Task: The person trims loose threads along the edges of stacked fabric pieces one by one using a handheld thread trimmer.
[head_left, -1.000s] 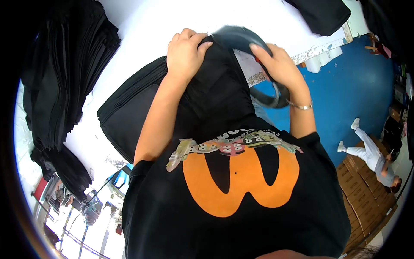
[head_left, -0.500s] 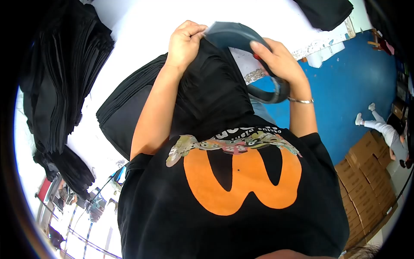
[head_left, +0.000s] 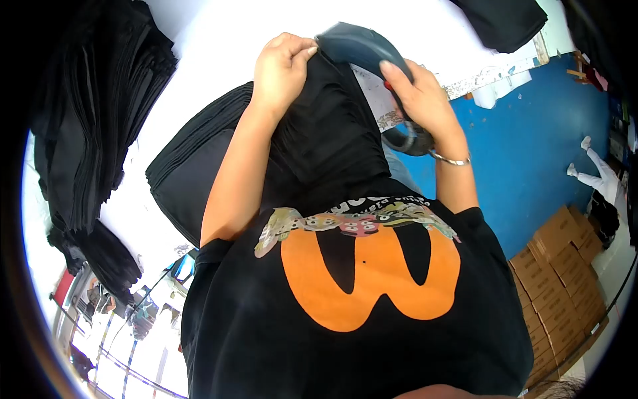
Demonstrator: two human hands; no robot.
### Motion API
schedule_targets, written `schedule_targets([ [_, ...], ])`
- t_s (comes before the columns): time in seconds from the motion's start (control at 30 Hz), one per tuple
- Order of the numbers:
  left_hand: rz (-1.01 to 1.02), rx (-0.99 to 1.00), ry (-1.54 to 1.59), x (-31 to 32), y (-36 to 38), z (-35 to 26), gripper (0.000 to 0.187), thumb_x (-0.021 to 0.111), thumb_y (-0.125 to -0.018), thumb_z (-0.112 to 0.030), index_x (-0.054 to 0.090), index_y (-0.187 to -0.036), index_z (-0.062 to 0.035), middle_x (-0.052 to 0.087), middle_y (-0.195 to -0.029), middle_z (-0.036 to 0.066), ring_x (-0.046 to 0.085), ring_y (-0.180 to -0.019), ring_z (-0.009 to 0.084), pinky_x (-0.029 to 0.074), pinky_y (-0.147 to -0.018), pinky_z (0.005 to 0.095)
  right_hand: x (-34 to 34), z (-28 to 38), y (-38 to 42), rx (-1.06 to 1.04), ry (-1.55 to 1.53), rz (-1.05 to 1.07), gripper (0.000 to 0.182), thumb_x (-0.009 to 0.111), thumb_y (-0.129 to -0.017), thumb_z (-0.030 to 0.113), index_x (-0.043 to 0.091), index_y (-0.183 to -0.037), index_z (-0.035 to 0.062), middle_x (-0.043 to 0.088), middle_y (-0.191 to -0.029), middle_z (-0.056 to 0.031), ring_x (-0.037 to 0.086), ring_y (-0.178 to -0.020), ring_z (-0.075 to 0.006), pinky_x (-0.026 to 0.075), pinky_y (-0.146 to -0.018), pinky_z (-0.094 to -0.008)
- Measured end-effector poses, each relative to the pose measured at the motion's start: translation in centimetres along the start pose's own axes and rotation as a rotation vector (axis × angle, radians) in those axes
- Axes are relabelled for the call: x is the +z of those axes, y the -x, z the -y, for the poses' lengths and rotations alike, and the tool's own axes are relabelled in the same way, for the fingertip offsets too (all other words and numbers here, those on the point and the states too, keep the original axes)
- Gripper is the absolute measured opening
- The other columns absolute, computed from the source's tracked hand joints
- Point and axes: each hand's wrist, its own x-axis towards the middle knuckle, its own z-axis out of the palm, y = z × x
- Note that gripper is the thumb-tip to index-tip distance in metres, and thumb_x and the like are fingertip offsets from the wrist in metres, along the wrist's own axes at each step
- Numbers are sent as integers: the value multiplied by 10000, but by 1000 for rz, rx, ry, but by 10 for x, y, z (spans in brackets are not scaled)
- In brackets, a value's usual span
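My left hand [head_left: 282,72] pinches the top corner of a stack of folded black cloth [head_left: 325,126], thumb and finger closed on it. My right hand [head_left: 423,98] grips a dark blue-grey hand tool [head_left: 362,48] with a bit of red by the fingers. Its wide, rounded head points left, the tip right at the pinched cloth; whether it touches cannot be made out. Below my right hand, a thick dark loop [head_left: 407,139] hangs from the tool, near my bracelet. A second fan of folded black cloth [head_left: 199,146] lies beside my left forearm.
A tall pile of black cloth [head_left: 93,113] lies at the left on the white table [head_left: 219,33]. More black cloth [head_left: 502,20] sits at the upper right. Brown cartons [head_left: 558,286] are stacked on the right, by the blue floor [head_left: 525,153]. Another person [head_left: 601,179] is at the far right.
My right hand and the tool have shifted slightly left and up, and the dark loop has drawn in closer. My left hand keeps its pinch on the cloth. The other person has moved right.
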Motion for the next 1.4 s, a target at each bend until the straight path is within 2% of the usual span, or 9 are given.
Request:
schedule_targets([
  [0.07, 26, -1, 3, -26, 10, -20, 109, 679, -946, -65, 751, -998, -3, 708, -928, 46, 665, -893, 178, 524, -859, 284, -16, -11, 12, -125, 195, 6, 638, 628, -944, 588, 692, -927, -46, 603, -624, -105, 596, -549, -187, 490, -567, -327],
  [0.2, 523, -658, 254, -41, 11, -25, 181, 711, -948, -183, 747, -1039, -31, 696, -971, 134, 668, -884, 248, 533, -847, 320, -15, 0, 21, 73, 183, 80, 635, 630, -942, 575, 696, -958, -56, 663, -729, -172, 638, -676, -270, 510, -671, -386],
  [0.3, -38, -52, -232, -8, 10, -14, 279, 752, -915, -246, 742, -1131, -69, 643, -1105, 165, 662, -906, 316, 546, -844, 379, 5, 2, 3, -67, 175, -35, 588, 618, -962, 553, 665, -909, -31, 607, -667, -99, 591, -607, -205, 475, -598, -334],
  [0.37, 51, -105, -262, -5, 12, -13, 243, 769, -894, -211, 763, -1095, -74, 671, -1060, 100, 668, -898, 273, 544, -818, 359, 1, 0, 5, -237, 256, -89, 534, 623, -978, 521, 654, -904, -7, 550, -599, -29, 544, -504, -113, 444, -497, -278],
  [0.47, 7, -131, -177, -4, 17, -18, 170, 771, -884, -164, 779, -1022, -64, 684, -1002, 67, 671, -873, 248, 543, -799, 335, -22, -3, 25, 47, 167, 127, 665, 610, -939, 605, 710, -950, -53, 653, -713, -166, 643, -683, -277, 518, -679, -371],
  [0.93, -63, -178, -13, 7, 15, -9, 136, 737, -898, -79, 803, -1016, -72, 748, -1041, 64, 702, -910, 206, 539, -845, 296, -6, 1, 5, -50, 183, 31, 608, 622, -955, 571, 683, -868, -27, 570, -584, -82, 555, -499, -166, 469, -526, -313],
  [1.13, -206, 157, -252, -34, 34, -24, 128, 729, -918, -142, 789, -976, -44, 746, -1018, 89, 698, -891, 234, 543, -845, 321, -20, -9, 19, -10, 122, 131, 631, 631, -947, 581, 680, -882, -45, 557, -580, -76, 590, -529, -168, 483, -545, -319],
  [1.23, 458, -355, -75, -47, 38, -32, 194, 711, -948, -216, 749, -958, -25, 715, -1053, 136, 689, -917, 282, 536, -828, 346, -8, 2, 18, -5, 158, 47, 667, 612, -939, 608, 677, -898, -55, 601, -647, -141, 632, -636, -258, 509, -640, -374],
  [1.4, 36, -119, -273, -14, 25, -27, 270, 746, -901, -235, 729, -1129, -93, 684, -1057, 92, 691, -920, 305, 556, -802, 392, -9, -3, 8, -71, 225, -2, 672, 600, -945, 614, 673, -895, -52, 617, -670, -156, 624, -642, -276, 503, -642, -384],
])
